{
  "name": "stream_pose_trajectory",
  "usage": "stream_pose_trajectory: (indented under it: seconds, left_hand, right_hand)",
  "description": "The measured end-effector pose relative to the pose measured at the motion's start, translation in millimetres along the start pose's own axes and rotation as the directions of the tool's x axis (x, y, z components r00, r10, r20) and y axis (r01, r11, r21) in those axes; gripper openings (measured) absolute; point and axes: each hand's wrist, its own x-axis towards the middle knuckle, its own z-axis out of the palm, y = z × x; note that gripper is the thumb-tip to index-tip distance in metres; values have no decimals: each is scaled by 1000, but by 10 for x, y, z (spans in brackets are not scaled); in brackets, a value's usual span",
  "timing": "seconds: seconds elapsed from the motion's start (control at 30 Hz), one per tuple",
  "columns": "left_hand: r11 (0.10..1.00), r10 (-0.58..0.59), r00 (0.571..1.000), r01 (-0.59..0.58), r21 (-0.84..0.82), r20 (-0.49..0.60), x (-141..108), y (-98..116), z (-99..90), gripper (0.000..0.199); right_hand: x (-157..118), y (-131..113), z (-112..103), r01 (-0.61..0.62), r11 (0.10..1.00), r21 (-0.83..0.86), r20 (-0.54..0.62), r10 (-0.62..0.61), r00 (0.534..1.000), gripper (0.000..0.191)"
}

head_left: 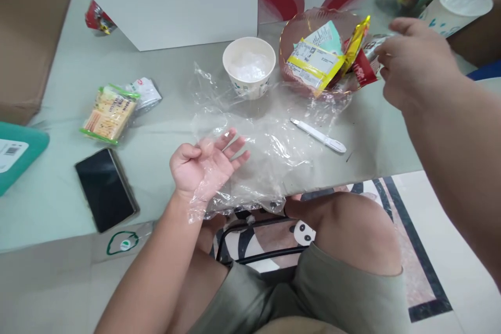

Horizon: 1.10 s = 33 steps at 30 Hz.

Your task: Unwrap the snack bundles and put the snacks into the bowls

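Note:
My left hand (211, 162) is palm up over the table's near edge, thumb and index finger pinched on a thin clear plastic sheet or bag (262, 135), the other fingers spread. The plastic drapes over my wrist and across the table. At the right rim of a pink glass bowl (291, 39), my right hand (418, 57) has its fingers apart, beside a silver packet (373, 47). Also in the bowl are a yellow-edged packet (315, 62), a gold one (356, 44) and a red one (364, 69). A paper cup (248, 68) with clear plastic inside stands left of the bowl.
A white utility knife (319, 135) lies below the bowl. At left are a phone (105, 188), a cracker packet (109, 115) and a green item (23, 151). Boxes (164, 0) stand behind; another cup (450, 10) stands at the back right.

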Motion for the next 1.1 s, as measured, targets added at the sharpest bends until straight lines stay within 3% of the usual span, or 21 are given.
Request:
stream_pose_trajectory:
  seconds: [0.03, 0.1, 0.27, 0.47, 0.53, 0.6, 0.67, 0.7, 0.77, 0.83, 0.9, 0.97, 1.03, 1.1]
  left_hand:
    - [1000, 7, 1000, -7, 10, 4, -3, 1, -6, 38]
    - [999, 17, 1000, -17, 36, 5, -7, 1, -15, 38]
    - [999, 11, 1000, -11, 39, 10, -7, -2, -16, 40]
    - [1000, -11, 1000, 10, 11, 20, -24, -5, 6, 40]
    - [1000, -25, 999, 26, -13, 20, -31, 7, 6, 39]
    - [999, -45, 999, 45, -12, 20, -36, 31, 4, 38]
    - [998, -61, 998, 61, 24, 27, -43, 61, -2, 39]
    - [997, -68, 997, 66, 48, 37, -49, 76, -6, 40]
    - [995, -75, 994, 69, 78, 75, -64, 95, -23, 46]
    - [995, -66, 993, 57, 85, 99, -81, 92, -55, 49]
    - [995, -37, 997, 30, 100, 68, -98, 72, -98, 47]
    - [992, 4, 1000, -3, 129, -3, -115, 61, -139, 45]
    - [987, 39, 998, -30, 156, -50, -131, 84, -165, 44]
    - [982, 67, 996, -55, 180, -63, -139, 154, -168, 42]
  right_hand:
    - [-84, -126, -46, -156, 988, -5, 74, 156, 985, 60]
    - [-238, -349, -124, -218, 973, -69, 167, 227, 959, 46]
    - [-330, -560, -139, 3, 944, -329, 191, 64, 979, 15]
    - [-277, -712, -252, 72, 831, -552, 285, 107, 953, 26]
    - [-419, -767, -349, 121, 879, -461, 199, -31, 980, 30]
    - [-689, -810, -385, 225, 957, -185, 80, -214, 974, 32]
    - [-1058, -843, -305, 334, 919, 210, 69, -354, 933, 32]
    - [-1256, -857, -219, 324, 864, 385, 70, -377, 924, 33]
    - [-1624, -881, 8, 114, 816, 567, 226, -288, 931, 43]
    - [-1899, -905, 238, -98, 794, 600, 373, -169, 912, 55]
    - [-2061, -938, 401, -277, 746, 605, 513, -99, 853, 69]
    - [-2136, -986, 487, -415, 674, 611, 635, -103, 766, 80]
    - [-2154, -1040, 532, -513, 607, 608, 707, -120, 697, 78]
    - [-2138, -1076, 577, -555, 565, 610, 712, -85, 697, 65]
